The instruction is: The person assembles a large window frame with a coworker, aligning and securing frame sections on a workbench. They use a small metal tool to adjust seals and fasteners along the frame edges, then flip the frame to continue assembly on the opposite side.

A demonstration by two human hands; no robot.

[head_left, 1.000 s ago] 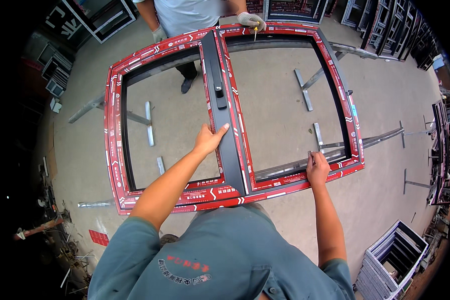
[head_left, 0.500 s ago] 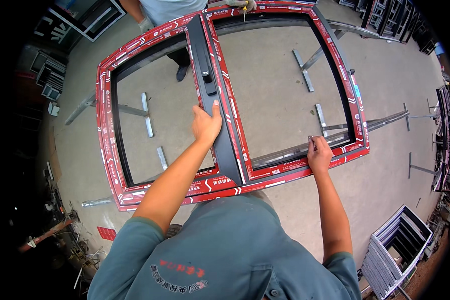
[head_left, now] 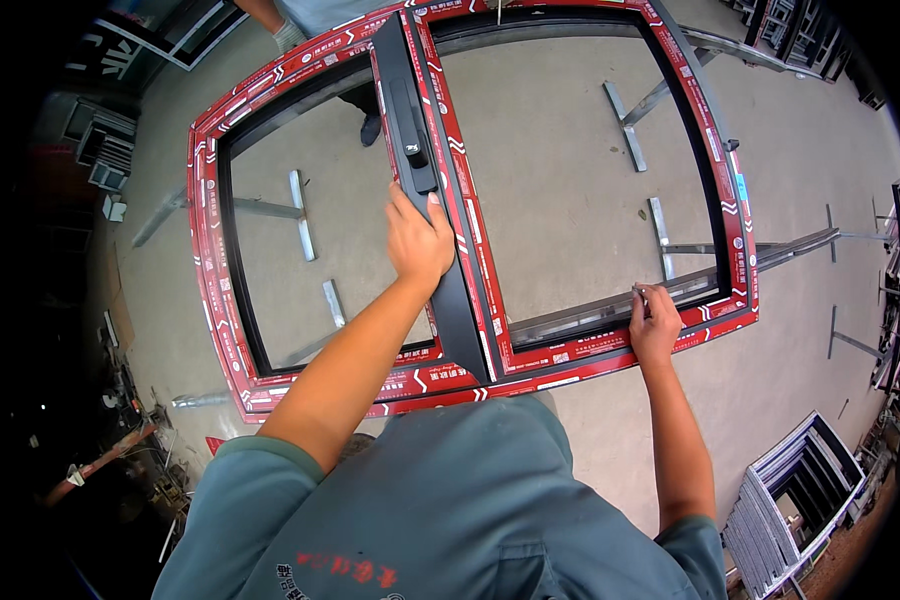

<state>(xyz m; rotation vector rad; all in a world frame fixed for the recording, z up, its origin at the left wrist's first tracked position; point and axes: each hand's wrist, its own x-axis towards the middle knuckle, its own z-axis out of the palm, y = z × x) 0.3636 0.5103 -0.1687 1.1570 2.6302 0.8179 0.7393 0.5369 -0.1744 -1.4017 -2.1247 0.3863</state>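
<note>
A large window frame [head_left: 475, 200], covered in red protective film, lies flat in front of me with two openings. Down its dark grey middle bar [head_left: 457, 320] runs a black window handle [head_left: 413, 140]. My left hand [head_left: 422, 243] is wrapped over that bar just below the handle, thumb on top and fingers over its left edge. Close to the near rail of the right opening is my right hand [head_left: 655, 320], closed in a pinch. A small bit shows at its fingertips, too small to name.
Metal stands [head_left: 625, 125] with T-shaped feet show through and beside the frame. Across the far side stands a co-worker, one gloved hand [head_left: 290, 38] at the frame's edge. Stacked frames [head_left: 795, 490] lie on the floor at lower right, with more along the right wall and far left.
My left hand has shifted slightly up the bar, nearer the handle. The view has moved, so the co-worker's hand with the yellow-handled screwdriver is cut off at the top. My right hand stays pinched.
</note>
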